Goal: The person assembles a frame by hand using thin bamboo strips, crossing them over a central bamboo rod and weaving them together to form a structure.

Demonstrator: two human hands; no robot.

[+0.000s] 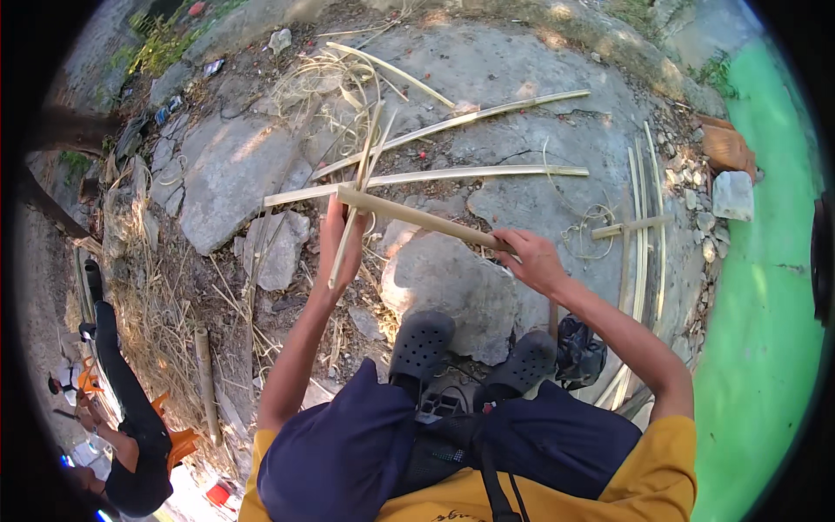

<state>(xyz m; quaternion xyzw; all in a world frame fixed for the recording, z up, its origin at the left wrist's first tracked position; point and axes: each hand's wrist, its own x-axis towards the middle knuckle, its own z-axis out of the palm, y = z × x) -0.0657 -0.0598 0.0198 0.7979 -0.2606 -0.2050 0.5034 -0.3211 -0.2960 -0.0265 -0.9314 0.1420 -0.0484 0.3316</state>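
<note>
A stick (426, 219) is stretching across at twelve o'clock; my right hand (532, 261), well curled, is gripping one end, while my left hand (328, 248), partly closed, is holding thin strips (371, 139) by the other end, towards ten

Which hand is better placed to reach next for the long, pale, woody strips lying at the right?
Probably the right hand: it is nearer those strips, though it grips a thick, tan, woody stick. The left hand is farther away, holding slender, pale strips.
</note>
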